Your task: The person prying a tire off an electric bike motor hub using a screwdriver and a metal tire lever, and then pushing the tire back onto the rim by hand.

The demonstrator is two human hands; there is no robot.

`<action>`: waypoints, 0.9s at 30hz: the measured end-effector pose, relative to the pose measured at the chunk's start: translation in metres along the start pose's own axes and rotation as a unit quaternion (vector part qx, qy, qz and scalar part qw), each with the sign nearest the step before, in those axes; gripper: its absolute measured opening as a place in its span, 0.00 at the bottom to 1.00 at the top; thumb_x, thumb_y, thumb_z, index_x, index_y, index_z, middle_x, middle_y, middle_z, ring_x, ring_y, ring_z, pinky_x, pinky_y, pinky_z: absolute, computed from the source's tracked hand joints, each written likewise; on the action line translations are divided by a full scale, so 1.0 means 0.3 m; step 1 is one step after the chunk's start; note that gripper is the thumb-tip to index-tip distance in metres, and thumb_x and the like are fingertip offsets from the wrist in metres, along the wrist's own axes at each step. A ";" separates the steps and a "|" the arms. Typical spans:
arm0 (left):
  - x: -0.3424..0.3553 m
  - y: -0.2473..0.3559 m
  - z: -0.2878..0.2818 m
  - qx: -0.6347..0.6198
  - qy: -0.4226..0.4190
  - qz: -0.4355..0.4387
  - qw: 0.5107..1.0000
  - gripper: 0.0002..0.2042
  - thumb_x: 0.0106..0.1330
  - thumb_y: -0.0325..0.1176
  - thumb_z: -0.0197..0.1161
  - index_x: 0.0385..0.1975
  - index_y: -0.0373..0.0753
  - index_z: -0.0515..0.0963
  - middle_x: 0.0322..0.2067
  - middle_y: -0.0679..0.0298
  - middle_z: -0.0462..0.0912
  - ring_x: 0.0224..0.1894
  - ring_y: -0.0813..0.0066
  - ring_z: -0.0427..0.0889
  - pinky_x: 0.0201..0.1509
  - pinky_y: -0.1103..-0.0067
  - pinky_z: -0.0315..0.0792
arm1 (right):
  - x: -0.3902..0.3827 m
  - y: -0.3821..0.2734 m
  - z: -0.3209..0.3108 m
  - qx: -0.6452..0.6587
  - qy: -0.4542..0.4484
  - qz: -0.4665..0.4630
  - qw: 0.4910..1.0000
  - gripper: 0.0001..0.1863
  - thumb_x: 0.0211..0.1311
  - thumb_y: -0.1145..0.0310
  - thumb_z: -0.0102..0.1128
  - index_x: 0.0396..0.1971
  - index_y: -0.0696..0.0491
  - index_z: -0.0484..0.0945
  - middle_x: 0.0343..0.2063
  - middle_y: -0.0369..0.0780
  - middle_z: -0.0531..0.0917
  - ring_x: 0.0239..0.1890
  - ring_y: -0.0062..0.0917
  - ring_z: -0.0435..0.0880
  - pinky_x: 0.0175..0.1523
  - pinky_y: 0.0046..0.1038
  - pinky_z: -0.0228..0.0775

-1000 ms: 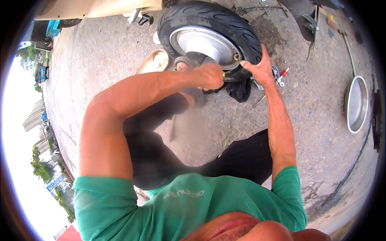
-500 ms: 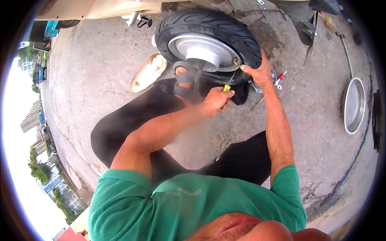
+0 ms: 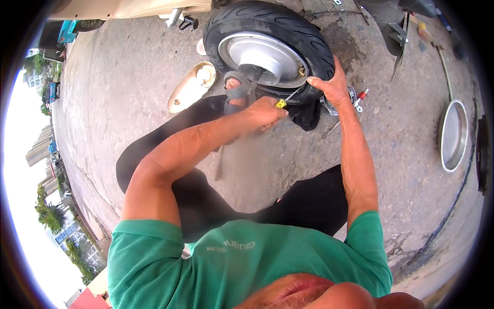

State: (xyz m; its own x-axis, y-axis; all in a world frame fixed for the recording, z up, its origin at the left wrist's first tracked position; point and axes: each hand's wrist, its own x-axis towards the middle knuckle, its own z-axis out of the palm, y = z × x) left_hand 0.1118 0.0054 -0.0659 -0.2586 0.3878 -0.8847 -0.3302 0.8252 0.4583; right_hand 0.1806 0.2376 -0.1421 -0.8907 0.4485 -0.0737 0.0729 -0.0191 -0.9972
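Head view: near the wheel [image 3: 265, 59], a cream tray [image 3: 180, 97] holds a round piece [image 3: 205, 75].

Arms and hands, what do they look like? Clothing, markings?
Left hand and right hand: bare, no gloves. Both forearms are uncovered, with no watch or bracelet showing. Short green sleeves, plain, with straight hems, belong to a green shirt with pale chest lettering. No cables visible on either arm.

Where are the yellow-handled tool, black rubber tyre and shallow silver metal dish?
Yellow-handled tool [image 3: 281, 103]: head view, handle.
Black rubber tyre [image 3: 280, 16]: head view, tread.
Shallow silver metal dish [image 3: 455, 136]: head view, inner base.
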 end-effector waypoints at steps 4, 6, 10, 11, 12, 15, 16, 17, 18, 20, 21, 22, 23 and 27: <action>0.002 0.062 0.056 -0.059 0.033 -0.038 0.997 0.12 0.71 0.36 0.65 0.36 0.33 0.75 0.19 0.64 0.70 0.15 0.76 0.65 0.16 0.75 0.57 | 0.014 -0.018 -0.017 0.025 -0.014 0.016 0.999 0.52 0.38 0.66 0.80 0.66 0.68 0.64 0.55 0.48 0.80 0.57 0.32 0.79 0.65 0.31 0.69; 0.002 0.069 0.083 -0.108 0.043 -0.050 0.992 0.12 0.71 0.36 0.65 0.36 0.33 0.75 0.19 0.64 0.70 0.15 0.76 0.65 0.16 0.75 0.56 | 0.030 0.007 -0.028 0.028 -0.021 0.046 0.998 0.55 0.36 0.66 0.81 0.68 0.69 0.63 0.57 0.49 0.79 0.58 0.33 0.79 0.65 0.31 0.69; -0.006 0.029 0.169 -0.219 0.078 -0.028 0.972 0.12 0.71 0.37 0.65 0.33 0.34 0.75 0.19 0.64 0.71 0.15 0.76 0.66 0.16 0.75 0.55 | 0.030 0.004 -0.016 0.032 -0.027 0.028 0.999 0.59 0.36 0.66 0.81 0.70 0.71 0.59 0.59 0.52 0.77 0.60 0.33 0.78 0.67 0.31 0.68; 0.003 0.008 0.185 -0.231 0.089 -0.011 0.969 0.12 0.71 0.37 0.65 0.33 0.34 0.75 0.19 0.64 0.71 0.15 0.76 0.66 0.16 0.75 0.55 | 0.028 -0.009 -0.017 0.044 -0.038 0.033 0.998 0.60 0.36 0.66 0.82 0.70 0.72 0.57 0.60 0.53 0.76 0.61 0.34 0.77 0.67 0.31 0.68; 0.008 -0.013 0.190 -0.241 0.101 0.009 0.965 0.12 0.72 0.37 0.65 0.32 0.34 0.75 0.19 0.65 0.72 0.14 0.77 0.66 0.16 0.76 0.54 | 0.032 -0.029 -0.013 0.057 -0.049 0.034 0.997 0.61 0.36 0.66 0.82 0.71 0.73 0.56 0.61 0.54 0.76 0.62 0.35 0.77 0.67 0.31 0.67; 0.089 -0.125 0.204 -0.187 0.139 0.120 0.965 0.13 0.73 0.39 0.64 0.32 0.34 0.76 0.17 0.67 0.73 0.13 0.79 0.66 0.16 0.76 0.56 | 0.059 0.066 -0.017 0.029 -0.016 -0.005 0.999 0.58 0.36 0.65 0.82 0.69 0.71 0.60 0.59 0.51 0.77 0.61 0.34 0.78 0.68 0.31 0.67; 0.104 -0.152 0.212 -0.177 0.157 0.146 0.961 0.13 0.73 0.39 0.64 0.33 0.35 0.76 0.17 0.67 0.73 0.13 0.80 0.66 0.16 0.76 0.57 | 0.058 0.046 -0.007 0.032 -0.021 -0.002 0.999 0.54 0.37 0.68 0.80 0.68 0.68 0.63 0.58 0.49 0.79 0.59 0.32 0.78 0.67 0.30 0.67; 0.118 -0.178 0.228 -0.194 0.164 0.146 0.956 0.13 0.73 0.39 0.64 0.33 0.35 0.76 0.17 0.67 0.73 0.14 0.80 0.66 0.16 0.76 0.58 | 0.056 0.025 0.001 0.035 -0.026 0.001 0.999 0.49 0.38 0.70 0.79 0.66 0.65 0.67 0.57 0.46 0.80 0.58 0.30 0.79 0.67 0.30 0.67; 0.132 -0.180 0.251 -0.211 0.167 0.151 0.951 0.13 0.73 0.40 0.64 0.32 0.35 0.76 0.18 0.67 0.73 0.14 0.81 0.67 0.17 0.76 0.59 | 0.059 0.003 -0.005 0.033 -0.028 0.003 0.999 0.45 0.40 0.72 0.78 0.64 0.62 0.70 0.56 0.44 0.81 0.57 0.29 0.79 0.67 0.30 0.67; 0.184 -0.207 0.262 -0.187 0.195 0.190 0.944 0.13 0.73 0.40 0.64 0.32 0.35 0.76 0.18 0.68 0.74 0.15 0.81 0.68 0.18 0.77 0.62 | 0.072 0.036 -0.008 0.004 -0.011 -0.002 1.000 0.44 0.39 0.73 0.78 0.63 0.62 0.70 0.55 0.43 0.82 0.56 0.28 0.79 0.66 0.29 0.67; 0.205 -0.214 0.250 -0.148 0.221 0.224 0.938 0.13 0.73 0.39 0.64 0.31 0.36 0.76 0.18 0.68 0.74 0.16 0.81 0.69 0.18 0.77 0.62 | 0.076 0.029 -0.004 -0.010 -0.004 -0.005 1.000 0.44 0.39 0.73 0.78 0.63 0.62 0.71 0.54 0.43 0.82 0.56 0.28 0.80 0.66 0.29 0.67; 0.225 -0.221 0.245 -0.108 0.247 0.257 0.928 0.13 0.72 0.39 0.64 0.30 0.36 0.76 0.19 0.68 0.75 0.16 0.81 0.69 0.19 0.77 0.63 | 0.077 0.021 -0.006 0.002 -0.018 -0.003 1.000 0.47 0.38 0.70 0.79 0.64 0.64 0.69 0.55 0.45 0.81 0.58 0.29 0.79 0.67 0.30 0.67; 0.237 -0.233 0.259 -0.143 0.236 0.236 0.932 0.14 0.72 0.39 0.64 0.28 0.37 0.75 0.19 0.69 0.77 0.17 0.81 0.71 0.21 0.77 0.66 | 0.075 0.014 -0.006 0.014 -0.033 -0.001 0.999 0.50 0.37 0.68 0.80 0.65 0.66 0.67 0.56 0.47 0.80 0.59 0.31 0.78 0.67 0.30 0.67; 0.241 -0.201 0.424 -0.295 0.188 0.196 0.916 0.11 0.73 0.37 0.62 0.32 0.37 0.73 0.17 0.66 0.74 0.16 0.78 0.71 0.19 0.74 0.66 | 0.046 -0.034 -0.007 0.016 -0.037 0.022 0.999 0.49 0.38 0.66 0.80 0.64 0.66 0.67 0.57 0.49 0.79 0.60 0.33 0.78 0.67 0.31 0.67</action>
State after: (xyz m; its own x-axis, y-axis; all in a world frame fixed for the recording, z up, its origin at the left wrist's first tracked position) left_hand 0.2284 0.0359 -0.1684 -0.7194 0.3464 -0.6020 -0.5507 0.2438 0.7983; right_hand 0.1686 0.2459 -0.1329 -0.9182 0.3786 -0.1167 0.0992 -0.0653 -0.9929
